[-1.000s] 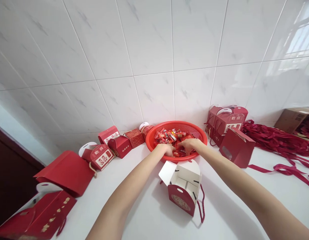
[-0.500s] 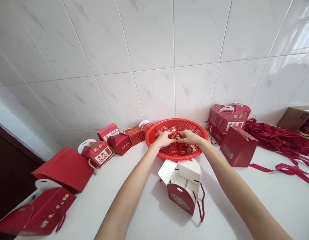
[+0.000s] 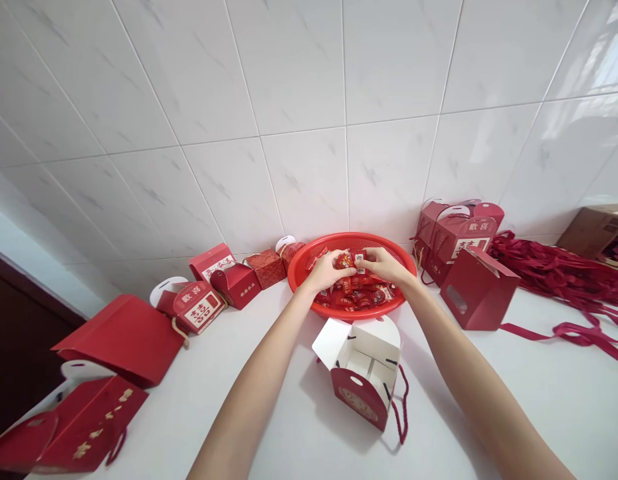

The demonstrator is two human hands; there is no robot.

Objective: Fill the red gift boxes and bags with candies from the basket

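Both my hands are over a red plastic basket point(image 3: 299, 280) filled with red-wrapped candies point(image 3: 356, 300). My left hand point(image 3: 329, 270) is closed around a red wrapped candy point(image 3: 344, 261), thumb and fingers on either side of it. Beside it, my right hand point(image 3: 383, 263) pinches a candy with a white label point(image 3: 359, 263). In front of the basket stands a red gift box point(image 3: 361, 397) with its top open, showing a white inside with no contents visible. A dark red cord handle point(image 3: 405, 413) hangs from its right side.
Several red gift boxes point(image 3: 199, 307) line the left side along the wall. More boxes point(image 3: 459, 230) are stacked at the right, with a red box point(image 3: 476, 290) before them. Dark red ribbons point(image 3: 553, 270) and a cardboard box point(image 3: 596, 230) lie farther right on the white table point(image 3: 269, 447).
My hands have lifted slightly out of the candies, and a candy now shows in each. The view has shifted slightly. The open box has stayed in place.
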